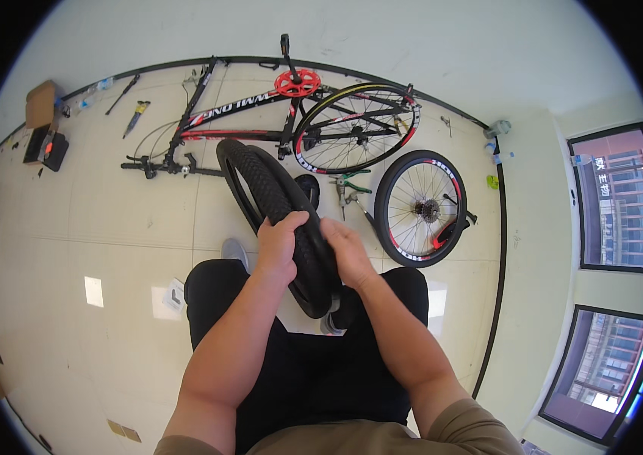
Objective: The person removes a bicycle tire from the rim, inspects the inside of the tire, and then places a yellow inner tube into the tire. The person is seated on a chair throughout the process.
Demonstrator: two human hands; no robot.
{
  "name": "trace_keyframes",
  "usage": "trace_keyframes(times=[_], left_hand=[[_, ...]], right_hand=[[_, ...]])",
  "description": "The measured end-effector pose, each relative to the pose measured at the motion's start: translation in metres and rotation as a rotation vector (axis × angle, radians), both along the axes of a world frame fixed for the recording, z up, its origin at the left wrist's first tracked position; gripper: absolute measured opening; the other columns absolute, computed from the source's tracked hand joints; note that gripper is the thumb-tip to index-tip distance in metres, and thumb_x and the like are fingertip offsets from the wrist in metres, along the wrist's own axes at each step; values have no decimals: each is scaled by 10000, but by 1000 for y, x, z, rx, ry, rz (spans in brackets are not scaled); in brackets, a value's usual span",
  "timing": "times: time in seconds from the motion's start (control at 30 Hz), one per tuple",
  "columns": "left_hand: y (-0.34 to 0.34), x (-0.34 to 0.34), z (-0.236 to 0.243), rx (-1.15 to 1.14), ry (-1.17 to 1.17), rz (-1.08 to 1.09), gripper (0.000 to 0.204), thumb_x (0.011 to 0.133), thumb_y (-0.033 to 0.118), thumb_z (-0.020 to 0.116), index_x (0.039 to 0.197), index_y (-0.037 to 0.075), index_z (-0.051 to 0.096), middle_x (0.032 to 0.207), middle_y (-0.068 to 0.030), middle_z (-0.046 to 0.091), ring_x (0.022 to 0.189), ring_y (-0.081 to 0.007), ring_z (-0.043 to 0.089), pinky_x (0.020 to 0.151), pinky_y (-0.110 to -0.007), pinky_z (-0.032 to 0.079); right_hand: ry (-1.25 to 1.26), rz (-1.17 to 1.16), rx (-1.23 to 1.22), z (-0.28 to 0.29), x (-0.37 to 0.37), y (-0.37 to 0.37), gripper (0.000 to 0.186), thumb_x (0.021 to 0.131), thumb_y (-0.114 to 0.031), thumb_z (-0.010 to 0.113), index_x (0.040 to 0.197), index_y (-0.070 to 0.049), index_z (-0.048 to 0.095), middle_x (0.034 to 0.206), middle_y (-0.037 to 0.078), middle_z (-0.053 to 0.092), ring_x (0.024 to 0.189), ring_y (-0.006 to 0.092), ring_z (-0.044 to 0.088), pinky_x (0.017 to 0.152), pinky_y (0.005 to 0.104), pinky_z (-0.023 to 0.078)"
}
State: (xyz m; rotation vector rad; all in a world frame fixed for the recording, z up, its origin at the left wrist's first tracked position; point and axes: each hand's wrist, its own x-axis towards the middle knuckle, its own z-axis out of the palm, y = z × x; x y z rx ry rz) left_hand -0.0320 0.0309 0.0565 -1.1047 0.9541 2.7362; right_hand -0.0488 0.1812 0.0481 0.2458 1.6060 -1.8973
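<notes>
Currently, left hand and right hand both have fingers clamped on loose black tyre, held above floor; tyred wheel seems done; bare-looking wheel by bike frame apparently not yet tyred.

Black tyre, centre: rubber by look, matt; tread rough, patterned; sidewall smoother. Bicycle frame, upper centre: smooth painted finish, slight sheen. Chainring, upper centre: smooth red finish. Wheel tyre, right of centre: dull rubber. Sprockets, same area: metal. Floor: smooth tile, glossy, reflective. Carton, upper left: matt brown cardboard. Bottle, upper right: clear plastic. Trousers, lower centre: matt black cloth. Shirt, bottom edge: matt cloth.
</notes>
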Motion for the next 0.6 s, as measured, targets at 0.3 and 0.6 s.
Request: trace_keyframes(times=[0.3,0.6], left_hand=[[-9,26,-4,-430,-43,132,671,760,123,848,1309,-34,496,1058,-132,671,862,-211,672,764,-353,566],[-58,48,-20,-295,-42,-41,358,900,92,754,1179,-60,589,1091,-164,696,974,-309,677,908,-447,553]], right_hand=[[84,-4,238,-28,58,12,224,990,-139,645,1152,12,676,964,63,712,800,144,659,725,293,515],[5,-169,-11,-27,55,29,223,1002,-179,644,1150,-14,662,945,88,707,793,162,664,698,314,530]])
